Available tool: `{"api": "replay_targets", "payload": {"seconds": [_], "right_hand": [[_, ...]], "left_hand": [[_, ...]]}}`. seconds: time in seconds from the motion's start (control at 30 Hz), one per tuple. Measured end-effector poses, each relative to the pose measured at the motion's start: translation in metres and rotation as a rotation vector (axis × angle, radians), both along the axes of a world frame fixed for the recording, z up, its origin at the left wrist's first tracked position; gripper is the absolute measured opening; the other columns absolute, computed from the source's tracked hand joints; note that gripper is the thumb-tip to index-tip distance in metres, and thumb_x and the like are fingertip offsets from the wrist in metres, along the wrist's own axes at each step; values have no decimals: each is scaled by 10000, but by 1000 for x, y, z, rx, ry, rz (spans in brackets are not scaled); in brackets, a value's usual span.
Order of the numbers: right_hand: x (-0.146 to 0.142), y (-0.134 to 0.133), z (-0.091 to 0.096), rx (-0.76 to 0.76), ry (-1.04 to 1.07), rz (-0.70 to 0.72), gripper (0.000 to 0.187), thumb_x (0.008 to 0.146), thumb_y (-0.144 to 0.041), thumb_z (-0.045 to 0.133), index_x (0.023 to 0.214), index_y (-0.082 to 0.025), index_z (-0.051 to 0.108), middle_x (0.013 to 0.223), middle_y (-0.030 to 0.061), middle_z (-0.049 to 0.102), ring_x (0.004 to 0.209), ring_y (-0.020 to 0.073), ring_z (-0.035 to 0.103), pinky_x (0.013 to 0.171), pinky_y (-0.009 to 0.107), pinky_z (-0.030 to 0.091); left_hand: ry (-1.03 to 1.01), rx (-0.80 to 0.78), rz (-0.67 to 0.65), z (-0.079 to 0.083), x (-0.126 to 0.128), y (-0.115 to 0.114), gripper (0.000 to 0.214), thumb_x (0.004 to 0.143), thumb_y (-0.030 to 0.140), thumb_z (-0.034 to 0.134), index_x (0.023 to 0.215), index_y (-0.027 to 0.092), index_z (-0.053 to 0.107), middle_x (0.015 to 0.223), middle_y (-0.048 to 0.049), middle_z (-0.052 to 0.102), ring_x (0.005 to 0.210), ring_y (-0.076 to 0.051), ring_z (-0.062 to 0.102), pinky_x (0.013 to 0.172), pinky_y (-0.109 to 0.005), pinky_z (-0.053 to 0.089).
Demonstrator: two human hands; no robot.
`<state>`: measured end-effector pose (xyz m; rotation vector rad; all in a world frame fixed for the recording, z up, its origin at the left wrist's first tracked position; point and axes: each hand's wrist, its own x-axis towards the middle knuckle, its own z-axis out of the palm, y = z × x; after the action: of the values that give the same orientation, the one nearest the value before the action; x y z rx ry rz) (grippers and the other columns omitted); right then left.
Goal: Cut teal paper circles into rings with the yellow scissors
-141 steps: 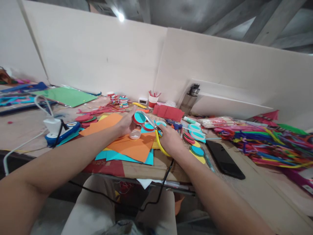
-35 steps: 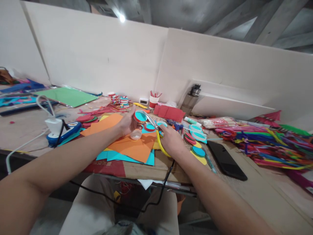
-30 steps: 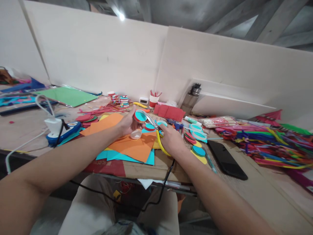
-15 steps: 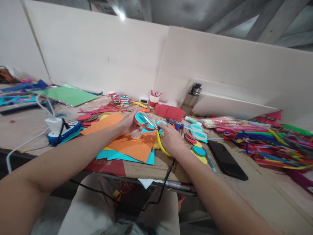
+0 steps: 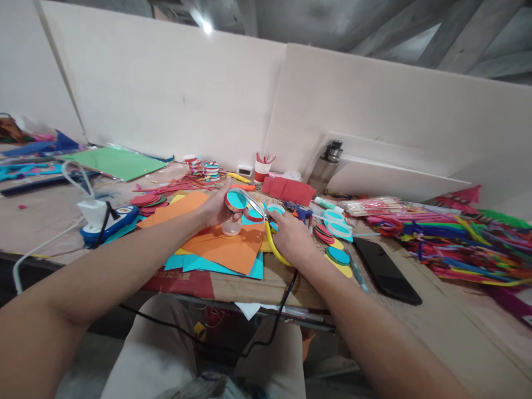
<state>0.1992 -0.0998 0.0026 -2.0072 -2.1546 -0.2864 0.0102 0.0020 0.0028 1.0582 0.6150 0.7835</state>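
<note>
My left hand is closed on a small round piece with a turquoise face and a red-orange rim, tilted toward me. My right hand grips scissors with yellow handles; the metal blades point up and left, reaching the rim of the round piece. Whether the blades touch it I cannot tell. Beneath the hands lie orange paper sheets over turquoise paper. A clear round tape roll or ring sits on the orange paper, and another red-rimmed turquoise round is just behind the blades.
A black phone lies at right, near bundled coloured pipe cleaners. Paper discs are beside my right wrist. A blue power strip stands left, a bottle at the back. A black cable hangs over the table edge.
My left hand has shifted slightly left with the round piece, turning its turquoise face more toward me. The scissors and right hand have stayed nearly in place.
</note>
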Motion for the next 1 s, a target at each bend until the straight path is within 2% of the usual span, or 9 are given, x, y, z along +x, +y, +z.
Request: {"api": "replay_targets", "payload": {"seconds": [0.2,0.37,0.63,0.83,1.0], "right_hand": [[-1,-1,4,-27,7,-13,351,934,-261,445,1258,-245,579,1101,107,684,926,251,669,725,303,435],[-1,-1,4,-13,21,-20,361,940,-297,452,1275,-245,576,1132,115,657,938,260,664,724,306,443],[2,3,-2,-5,114,48,394,927,-290,501,1311,-223,555,1186,135,571,964,237,640,764,292,464],[2,1,0,-20,56,23,417,928,-245,463,1335,-236,556,1189,128,611,982,257,646,775,315,463],[1,0,2,-12,55,29,444,897,-206,472,1331,-247,557,1178,110,637,995,243,648,787,305,455]], "left_hand": [[-61,2,41,-1,1,2,775,927,701,220,721,96,658,616,-137,666,446,-153,584,390,-230,412],[-83,8,122,1,3,-1,698,941,665,283,708,111,637,619,-118,665,437,-139,570,364,-214,369],[-33,16,21,-3,3,-2,736,918,703,271,663,109,623,592,-122,647,395,-134,533,342,-219,331],[-4,13,15,-7,1,2,732,891,735,304,632,121,606,515,-101,598,381,-136,527,329,-211,304],[16,5,17,-4,0,3,737,880,746,315,653,113,616,580,-134,642,367,-128,515,317,-205,269]]}}
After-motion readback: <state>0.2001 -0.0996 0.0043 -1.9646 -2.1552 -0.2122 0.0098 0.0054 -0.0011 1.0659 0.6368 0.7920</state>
